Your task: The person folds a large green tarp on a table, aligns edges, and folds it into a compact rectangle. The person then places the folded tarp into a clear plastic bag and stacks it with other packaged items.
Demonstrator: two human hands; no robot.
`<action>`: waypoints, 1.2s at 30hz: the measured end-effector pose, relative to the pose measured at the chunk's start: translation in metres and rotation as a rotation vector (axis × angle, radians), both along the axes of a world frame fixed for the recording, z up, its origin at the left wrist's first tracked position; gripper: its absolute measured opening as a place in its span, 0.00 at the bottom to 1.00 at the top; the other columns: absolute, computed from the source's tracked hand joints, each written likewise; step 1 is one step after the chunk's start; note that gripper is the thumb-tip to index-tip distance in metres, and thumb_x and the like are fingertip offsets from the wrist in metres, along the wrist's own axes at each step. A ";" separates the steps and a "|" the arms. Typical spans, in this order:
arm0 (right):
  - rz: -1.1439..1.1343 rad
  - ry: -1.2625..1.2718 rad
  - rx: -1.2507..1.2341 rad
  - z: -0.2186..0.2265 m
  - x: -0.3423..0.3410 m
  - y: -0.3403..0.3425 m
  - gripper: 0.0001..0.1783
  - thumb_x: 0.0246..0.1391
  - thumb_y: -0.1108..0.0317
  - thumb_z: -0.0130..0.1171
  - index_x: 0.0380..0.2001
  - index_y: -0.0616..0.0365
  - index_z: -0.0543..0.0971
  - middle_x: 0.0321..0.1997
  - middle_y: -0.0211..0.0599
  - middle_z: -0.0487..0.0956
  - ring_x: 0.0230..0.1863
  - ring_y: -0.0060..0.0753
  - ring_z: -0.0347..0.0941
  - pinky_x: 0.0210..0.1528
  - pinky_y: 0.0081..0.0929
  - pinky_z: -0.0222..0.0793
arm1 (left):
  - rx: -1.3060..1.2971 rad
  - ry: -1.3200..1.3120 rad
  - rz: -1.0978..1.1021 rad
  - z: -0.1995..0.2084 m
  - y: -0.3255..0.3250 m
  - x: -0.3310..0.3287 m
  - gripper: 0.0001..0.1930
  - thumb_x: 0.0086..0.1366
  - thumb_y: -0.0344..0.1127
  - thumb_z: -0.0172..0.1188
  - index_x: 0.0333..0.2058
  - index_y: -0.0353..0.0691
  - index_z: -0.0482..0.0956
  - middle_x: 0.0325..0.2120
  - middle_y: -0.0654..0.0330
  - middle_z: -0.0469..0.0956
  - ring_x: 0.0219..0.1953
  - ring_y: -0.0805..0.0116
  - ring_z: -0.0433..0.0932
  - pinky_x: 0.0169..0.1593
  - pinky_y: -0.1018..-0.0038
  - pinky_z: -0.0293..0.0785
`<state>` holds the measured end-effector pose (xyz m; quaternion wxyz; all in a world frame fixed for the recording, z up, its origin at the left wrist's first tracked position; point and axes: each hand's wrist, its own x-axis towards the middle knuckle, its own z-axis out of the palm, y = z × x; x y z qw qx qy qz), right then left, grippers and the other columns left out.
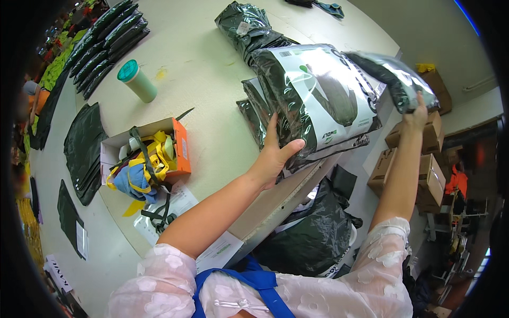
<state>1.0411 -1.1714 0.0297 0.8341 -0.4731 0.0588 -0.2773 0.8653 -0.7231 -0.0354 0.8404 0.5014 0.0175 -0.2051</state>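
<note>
On the table's right side lies a stack of dark folded garments in clear bags. Its top pack (323, 98) bears a printed white sheet under the plastic. My left hand (273, 153) holds the near left corner of the stack, thumb on the near side and fingers along the left edge; some fingertips are hidden. Out to the right, past the table edge, my right hand (416, 116) grips the near end of another bagged garment (392, 79), which is slightly blurred. More dark bagged packs (249, 29) lie behind the stack.
An orange-and-white box (181, 151) of yellow straps and blue cloth stands left of my left arm, near a green-lidded cup (139, 82). Dark packs (111, 45) are piled at far left. Below the table edge is a black plastic bag (313, 233); cartons (432, 180) stand right.
</note>
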 end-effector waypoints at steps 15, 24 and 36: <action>0.225 0.192 0.171 0.002 -0.161 0.271 0.18 0.61 0.60 0.55 0.47 0.62 0.71 0.45 0.37 0.77 0.41 0.34 0.76 0.45 0.34 0.74 | 0.028 0.042 0.044 -0.005 -0.008 -0.004 0.52 0.54 0.46 0.62 0.68 0.60 0.31 0.67 0.52 0.42 0.66 0.48 0.47 0.58 0.36 0.44; 0.286 0.498 -0.378 -0.049 -0.148 0.095 0.16 0.61 0.56 0.52 0.38 0.58 0.77 0.28 0.31 0.78 0.26 0.19 0.72 0.30 0.16 0.68 | 0.057 0.027 0.067 -0.003 -0.005 -0.004 0.50 0.56 0.41 0.60 0.68 0.52 0.33 0.66 0.52 0.44 0.65 0.51 0.50 0.58 0.47 0.50; 0.150 0.561 0.215 -0.206 0.006 0.052 0.22 0.56 0.49 0.53 0.47 0.53 0.74 0.41 0.36 0.77 0.38 0.40 0.73 0.39 0.32 0.70 | 0.084 0.126 0.037 0.000 0.000 -0.005 0.49 0.56 0.35 0.57 0.68 0.51 0.32 0.63 0.56 0.50 0.48 0.64 0.65 0.41 0.73 0.64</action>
